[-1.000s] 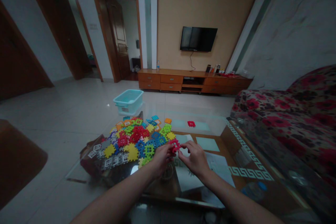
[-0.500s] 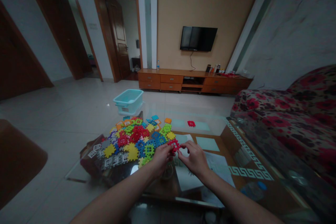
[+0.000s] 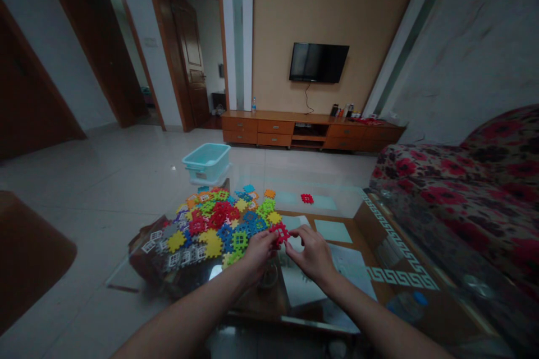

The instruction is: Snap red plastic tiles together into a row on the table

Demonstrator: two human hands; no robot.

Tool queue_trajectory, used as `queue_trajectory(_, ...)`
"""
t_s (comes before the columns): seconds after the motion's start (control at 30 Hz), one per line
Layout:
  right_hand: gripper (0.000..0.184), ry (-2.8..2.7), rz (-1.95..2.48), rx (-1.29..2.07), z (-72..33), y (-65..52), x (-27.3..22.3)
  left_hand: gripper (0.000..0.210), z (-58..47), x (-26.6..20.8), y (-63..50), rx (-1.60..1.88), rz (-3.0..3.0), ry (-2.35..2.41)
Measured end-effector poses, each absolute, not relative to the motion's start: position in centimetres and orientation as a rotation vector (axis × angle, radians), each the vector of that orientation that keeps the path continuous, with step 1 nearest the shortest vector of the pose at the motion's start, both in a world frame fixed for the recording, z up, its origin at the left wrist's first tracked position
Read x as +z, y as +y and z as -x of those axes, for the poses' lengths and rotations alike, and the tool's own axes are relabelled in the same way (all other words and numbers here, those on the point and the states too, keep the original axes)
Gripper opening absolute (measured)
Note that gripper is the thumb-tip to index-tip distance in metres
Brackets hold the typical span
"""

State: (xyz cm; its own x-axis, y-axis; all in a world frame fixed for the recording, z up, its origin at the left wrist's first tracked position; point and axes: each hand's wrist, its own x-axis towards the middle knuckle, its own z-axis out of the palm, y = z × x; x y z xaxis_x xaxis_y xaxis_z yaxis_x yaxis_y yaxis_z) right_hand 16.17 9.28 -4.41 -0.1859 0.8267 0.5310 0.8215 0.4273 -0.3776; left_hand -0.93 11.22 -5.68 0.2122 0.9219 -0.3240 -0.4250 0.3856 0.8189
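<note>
A red window-patterned interlocking plastic building piece is held up over the glass table. My left hand pinches its left side between thumb and fingers. At its right edge is my right hand, with thumb and forefinger curved around that edge. Left of my hands lies a heap of toothed pieces in several colours, with a yellow piece, a green piece and red pieces among them. Another red piece lies apart, farther back on the glass.
A light blue plastic tub stands beyond the heap. Papers and a bottle with a blue cap show at the right of the table. A floral sofa is on the right, a low wooden cabinet at the back.
</note>
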Motion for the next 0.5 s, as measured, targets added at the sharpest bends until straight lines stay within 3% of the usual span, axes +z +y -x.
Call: queue_trajectory(0.5,0.009,-1.986,1.353,-0.041,-16.51,9.69,-5.04,0.047,0.85,-5.57,11.07,0.977,-0.611,0.94)
